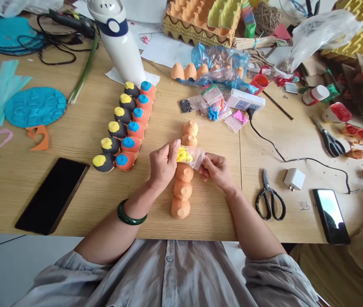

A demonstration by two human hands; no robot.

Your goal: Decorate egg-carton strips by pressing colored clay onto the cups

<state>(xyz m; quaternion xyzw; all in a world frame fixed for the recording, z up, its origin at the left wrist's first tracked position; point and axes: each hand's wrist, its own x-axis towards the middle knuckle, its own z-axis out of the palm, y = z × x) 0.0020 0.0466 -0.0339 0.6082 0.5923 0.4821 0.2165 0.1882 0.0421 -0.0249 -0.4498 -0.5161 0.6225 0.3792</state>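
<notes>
Between my hands is a small clear plastic bag (193,157) with yellow clay-like pieces inside. My left hand (165,164) pinches its left end, thumb on top. The fingers of my right hand (215,168) are closed on the bag's right end. Beneath the bag, a strip of bare orange egg-carton cups (182,189) lies on the table; its middle is hidden by the bag. To the left stand two finished-looking strips side by side: black cups with yellow tops (114,130) and red-orange cups with blue tops (133,130).
Scissors (269,200), a white charger (294,178) and a phone (332,216) lie at right; a dark tablet-like device (53,196) lies at left. A white bottle (120,51), small clay bags (215,104), a power strip (246,100) and stacked egg trays (197,32) stand behind.
</notes>
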